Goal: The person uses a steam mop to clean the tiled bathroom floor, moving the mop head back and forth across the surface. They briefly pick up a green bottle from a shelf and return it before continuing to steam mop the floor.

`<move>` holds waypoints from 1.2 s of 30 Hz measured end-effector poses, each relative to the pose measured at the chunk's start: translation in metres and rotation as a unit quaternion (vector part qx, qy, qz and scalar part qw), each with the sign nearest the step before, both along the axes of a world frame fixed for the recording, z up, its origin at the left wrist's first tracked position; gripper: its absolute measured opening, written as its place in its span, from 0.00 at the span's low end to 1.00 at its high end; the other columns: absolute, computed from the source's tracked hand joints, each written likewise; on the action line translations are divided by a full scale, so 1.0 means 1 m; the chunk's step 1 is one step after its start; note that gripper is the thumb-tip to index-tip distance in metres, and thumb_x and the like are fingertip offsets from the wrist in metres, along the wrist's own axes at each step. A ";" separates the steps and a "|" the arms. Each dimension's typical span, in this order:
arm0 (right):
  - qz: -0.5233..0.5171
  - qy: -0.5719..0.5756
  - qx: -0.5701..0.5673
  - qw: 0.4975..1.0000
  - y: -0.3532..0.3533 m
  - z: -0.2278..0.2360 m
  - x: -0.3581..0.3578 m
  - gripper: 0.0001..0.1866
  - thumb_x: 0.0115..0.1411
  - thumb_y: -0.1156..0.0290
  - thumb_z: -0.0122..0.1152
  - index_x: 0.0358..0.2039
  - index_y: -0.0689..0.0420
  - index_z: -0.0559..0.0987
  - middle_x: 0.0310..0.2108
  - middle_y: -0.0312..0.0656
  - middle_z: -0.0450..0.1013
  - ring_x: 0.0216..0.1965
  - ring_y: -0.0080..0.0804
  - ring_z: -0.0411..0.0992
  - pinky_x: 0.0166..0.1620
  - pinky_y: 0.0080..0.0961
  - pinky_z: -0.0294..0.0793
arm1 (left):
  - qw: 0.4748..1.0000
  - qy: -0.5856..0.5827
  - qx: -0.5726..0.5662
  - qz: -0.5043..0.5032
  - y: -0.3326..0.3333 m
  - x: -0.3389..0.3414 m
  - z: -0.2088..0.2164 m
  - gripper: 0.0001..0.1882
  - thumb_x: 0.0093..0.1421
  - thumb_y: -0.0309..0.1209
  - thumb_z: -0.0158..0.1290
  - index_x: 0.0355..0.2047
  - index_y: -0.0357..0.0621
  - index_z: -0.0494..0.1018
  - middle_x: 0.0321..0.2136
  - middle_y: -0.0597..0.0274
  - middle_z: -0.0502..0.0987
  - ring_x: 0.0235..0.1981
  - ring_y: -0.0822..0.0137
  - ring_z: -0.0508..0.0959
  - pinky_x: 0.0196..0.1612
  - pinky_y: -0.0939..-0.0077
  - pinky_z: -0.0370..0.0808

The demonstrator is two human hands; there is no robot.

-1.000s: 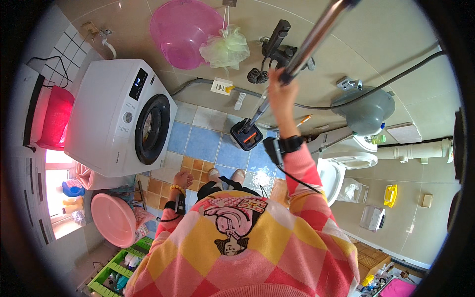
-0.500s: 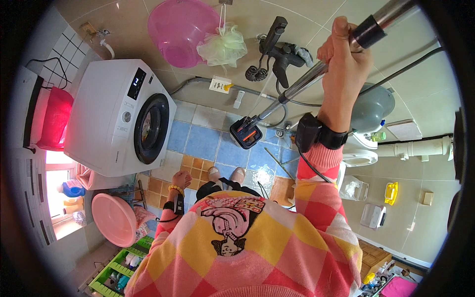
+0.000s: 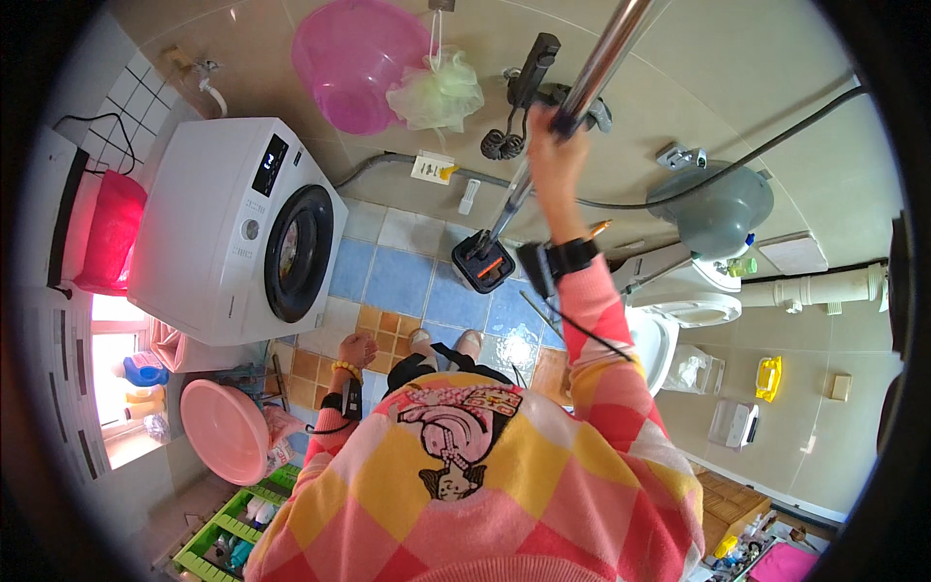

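Note:
My right hand (image 3: 559, 163), slightly blurred, is wrapped round the long metal pole (image 3: 613, 50) of what looks like a mop, at a black collar. The pole slants down into a small square mop bucket (image 3: 473, 278), dark inside with an orange strip, standing on the blue floor tiles. The mop's head is hidden in the bucket. Low on the left, my left hand (image 3: 357, 350), with a yellow bead bracelet, has its fingers curled in and nothing in them. It hangs above the brown tiles, apart from the bucket.
A white washing machine (image 3: 208, 223) stands at left, with a pink basin (image 3: 218, 432) nearer me. On the far wall hang a magenta basin (image 3: 344, 63), a pale bath puff (image 3: 436, 92) and a black shower tap (image 3: 535, 68). A toilet (image 3: 693, 309) and grey basin (image 3: 722, 218) are at right.
My right hand has swung left and slightly down with the pole, which now stands steeper. The bucket has barely shifted. My left hand stays in place.

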State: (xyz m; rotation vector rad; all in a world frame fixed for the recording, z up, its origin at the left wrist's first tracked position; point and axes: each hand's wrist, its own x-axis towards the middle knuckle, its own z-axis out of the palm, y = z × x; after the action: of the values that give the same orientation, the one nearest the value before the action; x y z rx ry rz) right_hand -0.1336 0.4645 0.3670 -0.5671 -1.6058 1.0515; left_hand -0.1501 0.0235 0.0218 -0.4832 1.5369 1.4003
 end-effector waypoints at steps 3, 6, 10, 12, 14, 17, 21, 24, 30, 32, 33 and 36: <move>0.066 0.046 0.038 0.996 0.004 0.102 0.019 0.12 0.60 0.64 0.63 0.25 0.56 0.74 0.14 0.29 0.64 0.14 0.16 0.61 0.19 0.17 0.59 | 1.000 -0.001 -0.012 0.008 0.002 0.000 0.000 0.09 0.63 0.35 0.51 0.40 0.44 0.71 0.28 0.58 0.77 0.28 0.64 0.78 0.29 0.71 0.77; 0.111 0.113 0.055 0.986 -0.006 0.152 0.042 0.11 0.62 0.66 0.61 0.30 0.60 0.75 0.14 0.31 0.66 0.15 0.17 0.62 0.18 0.16 0.57 | 1.000 -0.008 0.005 0.017 0.004 -0.001 -0.004 0.08 0.62 0.34 0.52 0.38 0.44 0.71 0.28 0.58 0.77 0.27 0.64 0.78 0.28 0.72 0.76; 0.040 0.038 0.021 0.998 -0.018 0.084 0.035 0.08 0.61 0.69 0.61 0.30 0.59 0.74 0.16 0.32 0.66 0.16 0.17 0.62 0.20 0.18 0.62 | 0.999 -0.016 0.027 0.034 0.003 0.001 -0.013 0.08 0.62 0.35 0.53 0.35 0.45 0.71 0.27 0.58 0.77 0.26 0.64 0.78 0.28 0.72 0.77; -0.018 -0.077 -0.074 0.994 -0.024 0.015 0.012 0.12 0.59 0.67 0.64 0.31 0.61 0.72 0.21 0.34 0.70 0.23 0.17 0.66 0.26 0.20 0.67 | 0.999 -0.028 0.033 0.023 0.002 0.000 -0.018 0.08 0.62 0.35 0.52 0.35 0.45 0.71 0.26 0.60 0.77 0.26 0.65 0.78 0.27 0.73 0.76; -0.017 -0.085 -0.012 0.996 -0.036 -0.047 0.007 0.12 0.59 0.68 0.64 0.34 0.63 0.72 0.25 0.35 0.71 0.26 0.19 0.65 0.29 0.22 0.68 | 0.999 -0.035 0.019 -0.012 0.001 -0.002 -0.021 0.09 0.63 0.36 0.49 0.38 0.45 0.73 0.26 0.62 0.77 0.28 0.68 0.79 0.27 0.76 0.76; 0.017 -0.073 -0.109 0.991 -0.031 -0.085 0.001 0.12 0.59 0.69 0.64 0.37 0.64 0.73 0.24 0.34 0.69 0.25 0.19 0.65 0.29 0.21 0.68 | 1.000 0.001 0.018 -0.001 -0.001 0.000 -0.021 0.09 0.63 0.37 0.50 0.36 0.47 0.72 0.27 0.63 0.78 0.27 0.68 0.78 0.26 0.76 0.75; 0.044 -0.036 -0.040 0.998 -0.008 -0.015 -0.005 0.10 0.59 0.70 0.63 0.31 0.62 0.72 0.20 0.32 0.68 0.23 0.17 0.64 0.26 0.20 0.66 | 1.000 0.014 0.022 0.003 -0.001 0.000 -0.017 0.09 0.62 0.38 0.51 0.36 0.47 0.72 0.27 0.63 0.78 0.27 0.69 0.78 0.26 0.77 0.75; 0.094 0.038 -0.015 0.995 -0.002 0.086 0.016 0.10 0.60 0.67 0.63 0.28 0.57 0.72 0.16 0.29 0.64 0.17 0.17 0.63 0.21 0.17 0.62 | 1.000 0.003 -0.005 -0.002 0.000 -0.002 -0.014 0.09 0.62 0.38 0.51 0.37 0.48 0.73 0.29 0.63 0.78 0.27 0.69 0.79 0.26 0.77 0.75; 0.059 0.069 0.037 0.995 -0.009 0.144 0.050 0.08 0.61 0.69 0.60 0.29 0.58 0.75 0.16 0.31 0.64 0.16 0.18 0.60 0.22 0.18 0.61 | 1.000 -0.007 0.013 0.015 0.003 0.001 -0.013 0.09 0.62 0.36 0.51 0.39 0.47 0.72 0.30 0.61 0.78 0.28 0.66 0.79 0.28 0.74 0.76; 0.032 0.032 0.006 0.999 -0.010 0.088 0.035 0.08 0.61 0.69 0.60 0.28 0.57 0.75 0.16 0.31 0.65 0.17 0.17 0.61 0.21 0.19 0.62 | 0.999 -0.026 0.024 0.037 0.003 0.004 -0.011 0.10 0.62 0.36 0.52 0.39 0.44 0.71 0.29 0.59 0.77 0.29 0.64 0.78 0.30 0.72 0.77; 0.014 -0.018 -0.019 1.000 -0.010 0.053 0.022 0.09 0.60 0.68 0.63 0.30 0.59 0.74 0.18 0.32 0.67 0.19 0.18 0.63 0.24 0.19 0.64 | 0.999 -0.013 0.031 0.028 0.004 0.005 -0.010 0.10 0.62 0.35 0.52 0.40 0.44 0.70 0.29 0.58 0.77 0.29 0.64 0.78 0.30 0.72 0.77; 0.001 -0.081 -0.027 0.996 -0.023 -0.041 0.006 0.13 0.58 0.67 0.65 0.34 0.63 0.73 0.22 0.33 0.70 0.26 0.20 0.66 0.30 0.20 0.67 | 1.000 -0.010 0.012 0.023 0.006 0.005 -0.007 0.10 0.63 0.35 0.51 0.41 0.44 0.70 0.30 0.58 0.77 0.29 0.64 0.78 0.30 0.71 0.77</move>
State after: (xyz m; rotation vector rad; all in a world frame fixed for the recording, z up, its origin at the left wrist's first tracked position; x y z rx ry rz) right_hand -0.1281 0.4418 0.3263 -0.7020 -1.7227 1.0766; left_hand -0.1456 0.0291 0.0147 -0.5204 1.4998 1.4423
